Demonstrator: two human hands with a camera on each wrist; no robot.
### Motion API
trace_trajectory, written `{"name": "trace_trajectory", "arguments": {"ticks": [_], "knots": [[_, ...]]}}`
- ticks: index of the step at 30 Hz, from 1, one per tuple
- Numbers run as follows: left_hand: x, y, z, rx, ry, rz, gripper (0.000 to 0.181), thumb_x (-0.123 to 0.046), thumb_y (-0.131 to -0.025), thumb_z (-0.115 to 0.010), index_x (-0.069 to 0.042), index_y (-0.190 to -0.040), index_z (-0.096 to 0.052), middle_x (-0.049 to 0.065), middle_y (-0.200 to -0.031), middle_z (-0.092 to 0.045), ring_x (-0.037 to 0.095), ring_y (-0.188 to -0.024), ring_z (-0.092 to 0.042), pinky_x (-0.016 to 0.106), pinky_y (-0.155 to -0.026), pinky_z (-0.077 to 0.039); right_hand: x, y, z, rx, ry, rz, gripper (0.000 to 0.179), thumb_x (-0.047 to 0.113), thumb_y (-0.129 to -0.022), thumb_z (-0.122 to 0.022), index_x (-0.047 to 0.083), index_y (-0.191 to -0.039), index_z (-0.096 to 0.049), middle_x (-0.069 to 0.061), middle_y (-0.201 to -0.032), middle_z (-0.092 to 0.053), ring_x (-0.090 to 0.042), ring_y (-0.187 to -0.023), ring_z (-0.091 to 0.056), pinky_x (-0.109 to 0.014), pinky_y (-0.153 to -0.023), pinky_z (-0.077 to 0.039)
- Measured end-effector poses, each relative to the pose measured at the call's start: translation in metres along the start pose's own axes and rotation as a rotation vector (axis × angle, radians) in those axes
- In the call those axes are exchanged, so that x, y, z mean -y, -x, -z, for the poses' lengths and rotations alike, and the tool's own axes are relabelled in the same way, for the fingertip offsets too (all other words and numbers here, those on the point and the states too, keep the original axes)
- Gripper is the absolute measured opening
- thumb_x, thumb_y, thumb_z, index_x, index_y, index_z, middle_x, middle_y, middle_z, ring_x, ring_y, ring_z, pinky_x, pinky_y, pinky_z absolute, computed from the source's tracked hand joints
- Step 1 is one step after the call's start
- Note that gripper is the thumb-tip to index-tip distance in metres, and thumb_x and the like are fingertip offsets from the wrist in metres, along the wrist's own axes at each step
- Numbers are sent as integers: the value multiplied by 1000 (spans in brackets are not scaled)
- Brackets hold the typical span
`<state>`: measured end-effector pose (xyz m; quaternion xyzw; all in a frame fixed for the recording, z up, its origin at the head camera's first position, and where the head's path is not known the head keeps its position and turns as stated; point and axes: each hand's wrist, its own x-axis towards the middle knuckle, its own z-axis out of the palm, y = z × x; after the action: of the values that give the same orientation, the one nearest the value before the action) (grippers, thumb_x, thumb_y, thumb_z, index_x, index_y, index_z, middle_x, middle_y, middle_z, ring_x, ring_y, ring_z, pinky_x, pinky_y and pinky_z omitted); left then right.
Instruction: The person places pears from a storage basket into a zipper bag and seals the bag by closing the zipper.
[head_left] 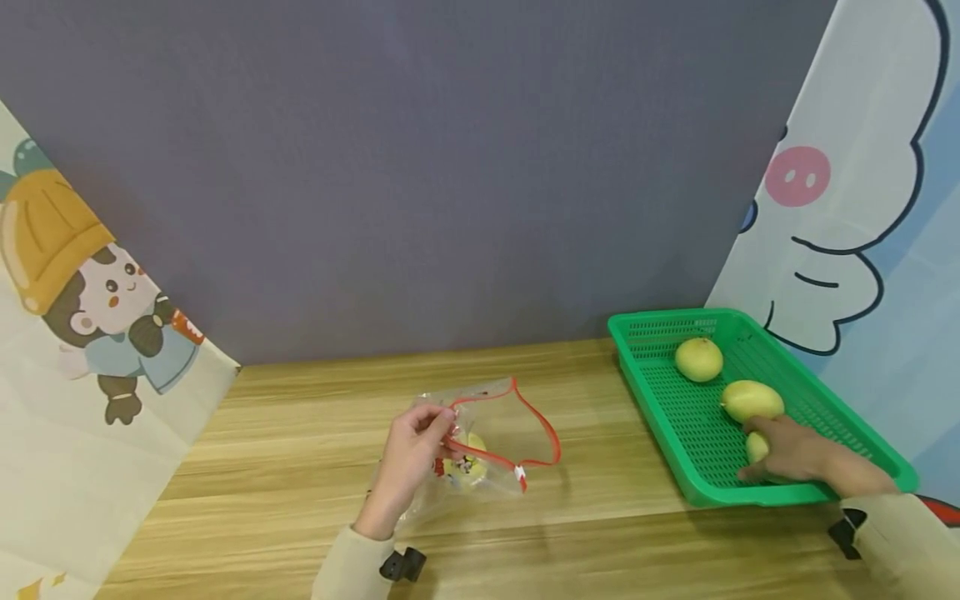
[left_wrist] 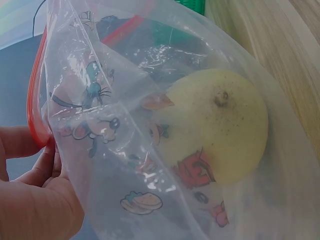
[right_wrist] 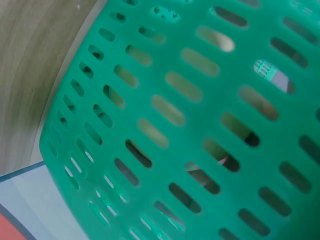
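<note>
My left hand [head_left: 415, 446] pinches the red-edged mouth of a clear zip bag [head_left: 540, 437] with thumb and fingers. The bag's mouth gapes toward the right. One yellow mango [left_wrist: 225, 125] lies inside the bag, seen through printed cartoon figures. Over in the green basket [head_left: 667, 442], my right hand [head_left: 795, 454] curls its fingers and thumb around a mango [head_left: 757, 447], which the hand partly covers. Just behind it lies an oval mango [head_left: 752, 401], and farther back a rounder mango [head_left: 699, 359]. The basket's slotted wall [right_wrist: 165, 110] mostly hides the right hand in the right wrist view.
Both hands work over a wooden table [head_left: 300, 467]. A grey panel [head_left: 420, 183] stands along its back edge. Cartoon-printed sheets flank it, a cream sheet [head_left: 45, 467] on the left and a blue-and-white sheet [head_left: 832, 200] behind the basket on the right.
</note>
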<state>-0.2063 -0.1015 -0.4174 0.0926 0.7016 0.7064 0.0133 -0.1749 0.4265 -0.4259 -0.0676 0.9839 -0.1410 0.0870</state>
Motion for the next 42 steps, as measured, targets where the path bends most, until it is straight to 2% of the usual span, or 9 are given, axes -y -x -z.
{"name": "trace_trajectory", "arguments": {"ticks": [5, 12, 17, 28, 42], "knots": [[0, 0, 0, 3, 4, 10, 20, -7, -104, -57, 11, -108, -66, 14, -86, -63, 21, -63, -67, 38, -63, -64, -2, -1, -1, -26, -2, 3, 62, 26, -78, -86, -10, -119, -57, -23, -99, -56, -30, -82, -55, -40, -61, -47], [1, -1, 0, 7, 1, 4, 20, -6, -105, -56, 12, -107, -65, 14, -86, -62, 21, -63, -68, 37, -63, -64, 2, 0, 3, -100, -3, -4, 55, 18, -75, -80, -8, -118, -59, -27, -101, -55, -28, -76, -53, -39, -58, -46], [2, -2, 0, 8, 14, 4, 20, -6, -104, -57, 12, -107, -65, 14, -86, -62, 21, -63, -67, 37, -63, -64, 8, 0, 6, -151, 7, -10, 55, 21, -74, -80, -5, -118, -61, -27, -102, -55, -25, -72, -52, -35, -55, -45], [2, -3, 0, 11, 20, 11, 20, -7, -104, -58, 11, -105, -66, 15, -86, -62, 21, -64, -67, 38, -63, -64, 21, -1, 12, -249, -1, -19, 56, 24, -74, -81, -4, -118, -62, -37, -112, -52, -23, -69, -51, -32, -49, -43], [3, -3, 1, 22, 21, 7, 20, -7, -104, -57, 11, -105, -66, 15, -86, -62, 21, -63, -67, 38, -63, -64, 34, -3, 18, -317, -65, -18, 50, 26, -82, -79, -1, -122, -64, -32, -121, -56, -21, -73, -52, -32, -54, -42]]}}
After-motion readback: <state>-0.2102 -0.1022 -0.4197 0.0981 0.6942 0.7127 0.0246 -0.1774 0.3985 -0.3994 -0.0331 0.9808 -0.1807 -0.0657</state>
